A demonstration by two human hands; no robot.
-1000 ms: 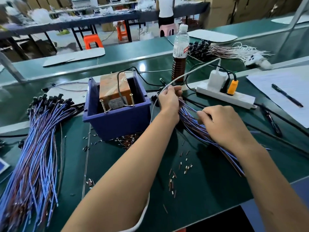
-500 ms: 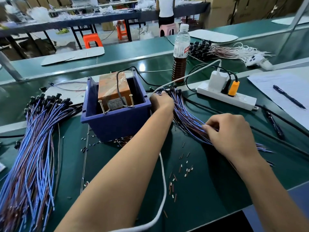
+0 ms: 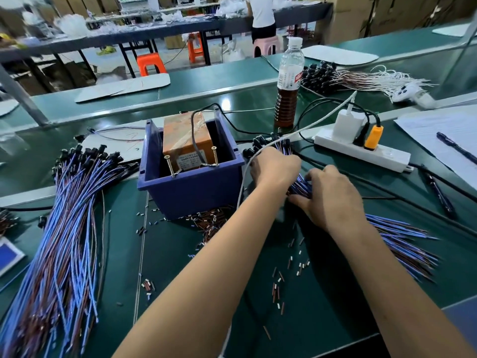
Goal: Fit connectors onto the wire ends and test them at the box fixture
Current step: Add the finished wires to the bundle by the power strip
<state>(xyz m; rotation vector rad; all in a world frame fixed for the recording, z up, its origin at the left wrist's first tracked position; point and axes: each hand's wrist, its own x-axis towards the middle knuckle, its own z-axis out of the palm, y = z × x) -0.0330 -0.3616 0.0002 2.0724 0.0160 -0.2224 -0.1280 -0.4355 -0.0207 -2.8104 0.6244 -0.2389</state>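
Observation:
A bundle of blue and brown wires (image 3: 402, 241) lies on the green table right of the blue box fixture (image 3: 191, 192), its black connector ends (image 3: 268, 144) pointing away from me. My left hand (image 3: 275, 167) rests on the bundle just behind those connectors, fingers curled down onto the wires. My right hand (image 3: 333, 196) lies on the middle of the same bundle, fingers curled among the wires. The fixture holds an orange transformer (image 3: 184, 143) with two upright screws. Small loose sleeves (image 3: 291, 267) are scattered between my arms.
A large second wire bundle (image 3: 67, 228) spreads over the left of the table. A white power strip (image 3: 361, 151) with plugs sits at right, a bottle (image 3: 289, 81) behind it. Paper with a pen (image 3: 456, 148) lies far right. A white cable (image 3: 242, 182) crosses my left arm.
My left hand moved from the bundle's connector end toward the box, then settled on the wires. My right hand slid up the bundle, closer to the left hand.

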